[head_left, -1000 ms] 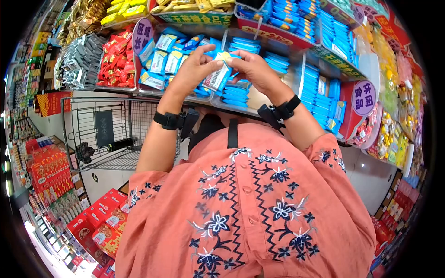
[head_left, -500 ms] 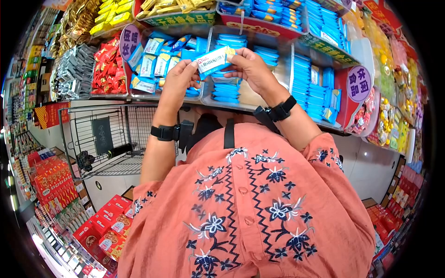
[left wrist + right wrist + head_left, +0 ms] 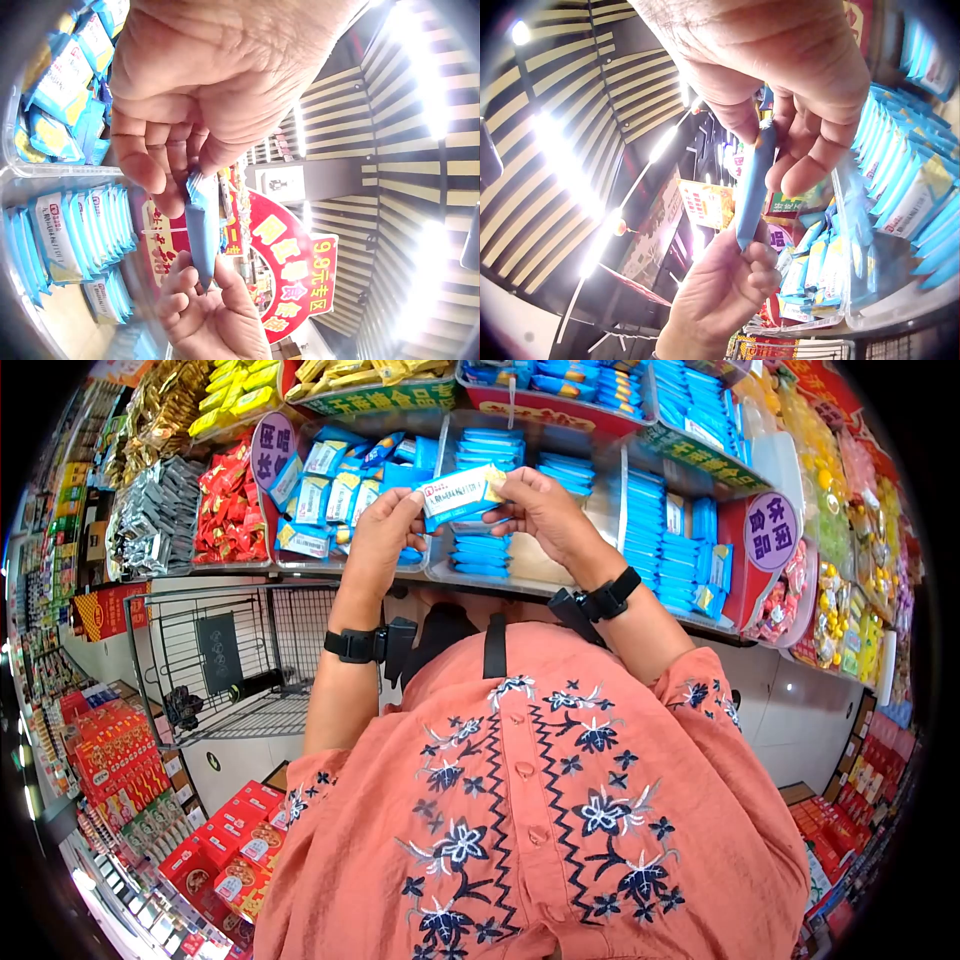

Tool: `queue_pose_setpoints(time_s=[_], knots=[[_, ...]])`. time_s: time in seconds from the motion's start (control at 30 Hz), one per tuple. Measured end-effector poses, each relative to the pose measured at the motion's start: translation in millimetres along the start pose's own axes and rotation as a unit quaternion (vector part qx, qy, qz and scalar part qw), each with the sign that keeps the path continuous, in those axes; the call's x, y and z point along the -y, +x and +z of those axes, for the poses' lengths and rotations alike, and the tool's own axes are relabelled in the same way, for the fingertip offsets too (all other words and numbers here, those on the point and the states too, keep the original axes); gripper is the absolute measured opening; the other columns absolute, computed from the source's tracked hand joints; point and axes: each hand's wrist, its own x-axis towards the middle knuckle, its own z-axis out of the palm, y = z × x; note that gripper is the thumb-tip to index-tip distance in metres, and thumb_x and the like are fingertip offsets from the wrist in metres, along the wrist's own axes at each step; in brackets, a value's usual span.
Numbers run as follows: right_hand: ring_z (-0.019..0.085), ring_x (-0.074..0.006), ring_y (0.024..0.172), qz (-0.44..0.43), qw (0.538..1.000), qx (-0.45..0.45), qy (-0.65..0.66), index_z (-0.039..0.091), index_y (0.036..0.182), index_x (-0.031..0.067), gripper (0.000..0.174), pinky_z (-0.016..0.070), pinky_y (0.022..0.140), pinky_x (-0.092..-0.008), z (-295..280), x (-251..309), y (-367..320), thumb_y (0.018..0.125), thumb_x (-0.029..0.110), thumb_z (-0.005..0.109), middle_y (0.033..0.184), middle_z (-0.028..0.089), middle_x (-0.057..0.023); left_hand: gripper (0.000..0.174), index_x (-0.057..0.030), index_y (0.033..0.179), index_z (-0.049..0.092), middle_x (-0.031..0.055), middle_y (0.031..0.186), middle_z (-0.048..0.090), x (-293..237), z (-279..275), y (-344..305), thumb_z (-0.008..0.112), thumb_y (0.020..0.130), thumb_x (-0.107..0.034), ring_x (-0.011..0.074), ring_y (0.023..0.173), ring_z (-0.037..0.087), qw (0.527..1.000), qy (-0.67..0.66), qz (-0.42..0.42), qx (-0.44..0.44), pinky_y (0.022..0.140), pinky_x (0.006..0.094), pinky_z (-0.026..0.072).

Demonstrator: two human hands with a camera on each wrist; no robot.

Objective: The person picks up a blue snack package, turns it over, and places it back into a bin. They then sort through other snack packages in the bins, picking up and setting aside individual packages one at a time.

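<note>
Between both hands a small blue-and-white snack packet (image 3: 460,498) is stretched level, its printed face up toward the head camera. My left hand (image 3: 384,532) pinches its left end between thumb and fingers. The right hand (image 3: 548,510) pinches the yellow-marked right end the same way. In the left wrist view the packet (image 3: 202,229) appears edge-on, a flat blue pouch with a crimped end. Below the hands, stacks of like blue packets (image 3: 482,555) fill a clear bin, and a jumbled heap of them (image 3: 318,500) lies in the bin to the left.
A wire shopping cart (image 3: 235,660) stands at the left below the shelf edge. Bins of red packets (image 3: 235,510) and silver packets (image 3: 160,515) lie further left. Upright rows of blue packets (image 3: 650,530) sit at right. Red boxes (image 3: 225,850) are stacked behind on the left.
A second ago the packet was steeply tilted with the hands close together. It has since been turned level and drawn out between them; over the last half second it barely shifts.
</note>
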Motion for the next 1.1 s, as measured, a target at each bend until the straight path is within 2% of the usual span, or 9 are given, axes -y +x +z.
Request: queue_pose_setpoints(time_s=[0.6,0.7,0.8,1.1], knots=[[0.069,-0.0161,0.082,0.007,1.000,0.012,-0.010,0.058,0.101,0.0076,0.019,0.0562,0.067,-0.0256,-2.8,2.2,-3.2,0.098,0.026,0.064,0.098,0.064,-0.0059,0.024,-0.0059,0.106,0.061,0.0017,0.087,0.064,-1.6,4.3,-0.4,0.060,0.100,-0.029,0.0113,0.074,0.065,1.000,0.015,-0.009,-0.022,0.060,0.0218,0.0463],[0.069,-0.0158,0.081,0.008,1.000,0.013,-0.009,0.058,0.100,0.0080,0.019,0.0561,0.066,-0.0254,-3.0,3.1,-3.8,0.098,0.026,0.065,0.096,0.064,-0.0055,0.026,-0.0024,0.106,0.062,0.0036,0.087,0.066,0.7,4.6,0.8,0.059,0.099,-0.028,0.0127,0.072,0.066,0.999,0.011,-0.002,-0.030,0.057,0.0219,0.0464],[0.069,-0.0154,0.080,0.010,1.000,0.013,-0.011,0.058,0.099,0.0084,0.019,0.0562,0.066,-0.0253,-5.0,2.3,-2.6,0.097,0.025,0.066,0.095,0.064,-0.0049,0.026,-0.0026,0.105,0.063,0.0033,0.087,0.065,1.9,3.1,2.3,0.059,0.099,-0.027,0.0123,0.072,0.066,1.000,0.011,-0.001,-0.025,0.057,0.0217,0.0464],[0.067,-0.0126,0.077,0.021,0.998,-0.006,-0.066,0.058,0.101,0.0094,0.021,0.0569,0.069,-0.0264,-16.7,-6.5,2.9,0.094,0.027,0.069,0.092,0.065,-0.0025,0.036,-0.0034,0.122,0.056,0.0010,0.085,0.063,6.6,4.9,8.1,0.064,0.098,-0.028,0.0075,0.075,0.061,0.996,0.081,0.031,-0.034,0.057,0.0213,0.0457]])
